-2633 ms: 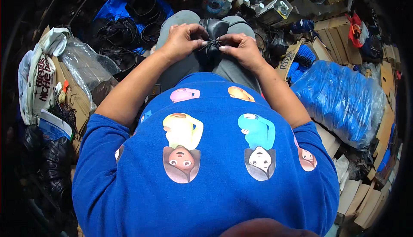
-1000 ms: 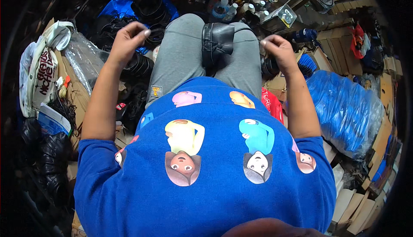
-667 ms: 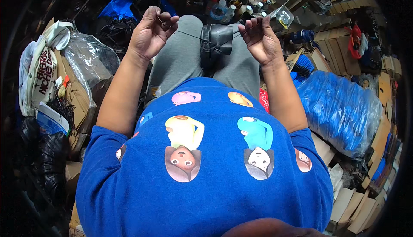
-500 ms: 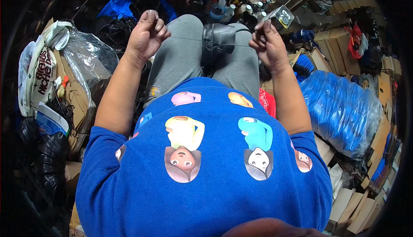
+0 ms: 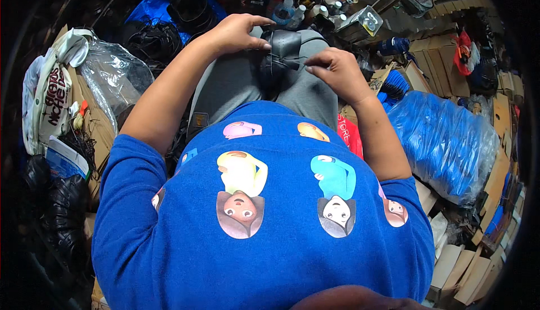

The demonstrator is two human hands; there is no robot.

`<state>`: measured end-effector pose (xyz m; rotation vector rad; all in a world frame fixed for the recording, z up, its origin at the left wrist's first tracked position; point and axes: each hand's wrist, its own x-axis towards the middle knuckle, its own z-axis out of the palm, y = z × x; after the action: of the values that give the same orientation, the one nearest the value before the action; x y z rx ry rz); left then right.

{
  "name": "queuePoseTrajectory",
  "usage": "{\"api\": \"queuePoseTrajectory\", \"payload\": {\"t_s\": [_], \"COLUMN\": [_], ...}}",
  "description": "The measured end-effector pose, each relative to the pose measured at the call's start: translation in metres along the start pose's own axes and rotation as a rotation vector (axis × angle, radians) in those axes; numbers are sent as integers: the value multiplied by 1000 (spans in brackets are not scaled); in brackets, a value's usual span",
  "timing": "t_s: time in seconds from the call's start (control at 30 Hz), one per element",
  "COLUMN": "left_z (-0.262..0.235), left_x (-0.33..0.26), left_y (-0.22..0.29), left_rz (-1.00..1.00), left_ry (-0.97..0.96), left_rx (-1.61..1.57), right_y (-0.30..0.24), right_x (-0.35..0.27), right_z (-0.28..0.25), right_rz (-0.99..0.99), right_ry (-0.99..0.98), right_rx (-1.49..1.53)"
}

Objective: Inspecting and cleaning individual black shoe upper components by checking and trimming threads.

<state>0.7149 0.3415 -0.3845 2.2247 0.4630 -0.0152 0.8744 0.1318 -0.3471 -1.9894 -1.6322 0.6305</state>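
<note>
A black leather shoe (image 5: pixel 286 44) sits between my knees on the grey trousers (image 5: pixel 225 79), its smooth part facing up and a seam or strap across its lower side. My left hand (image 5: pixel 241 33) reaches in from the left, thumb and index finger apart at the shoe's left edge; whether they touch it I cannot tell. Just right of the shoe, my right hand (image 5: pixel 334 71) has its thumb and fingertips pinched together. Anything held in that pinch is too small to make out.
Several bottles (image 5: pixel 315 9) stand beyond my knees, near a clear square container (image 5: pixel 368 20). On the right lies a blue plastic-wrapped bundle (image 5: pixel 444 141) beside stacked cardboard pieces (image 5: pixel 467 270). To the left are a white cloth bag (image 5: pixel 48 96) and clear plastic sheeting (image 5: pixel 118 74).
Both hands have come inward from either side of the knees to the shoe. The left hand's fingers have opened from a curled grip. The shoe stays between the knees.
</note>
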Motion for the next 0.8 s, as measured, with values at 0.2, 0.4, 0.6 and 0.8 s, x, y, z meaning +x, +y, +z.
{"api": "queuePoseTrajectory", "payload": {"t_s": [0.2,0.4,0.6,0.8], "left_z": [3,5,3,9], "left_x": [16,16,16,25], "left_y": [-1,-1,1,-8], "left_rz": [45,45,23,156], "left_ry": [-53,-34,-60,-44], "left_rx": [43,86,28,106], "right_y": [3,2,-6,18], "right_x": [7,13,17,21], "right_z": [5,13,9,25], "right_rz": [129,134,120,147], "right_ry": [88,34,32,-21], "right_rx": [46,167,55,379]}}
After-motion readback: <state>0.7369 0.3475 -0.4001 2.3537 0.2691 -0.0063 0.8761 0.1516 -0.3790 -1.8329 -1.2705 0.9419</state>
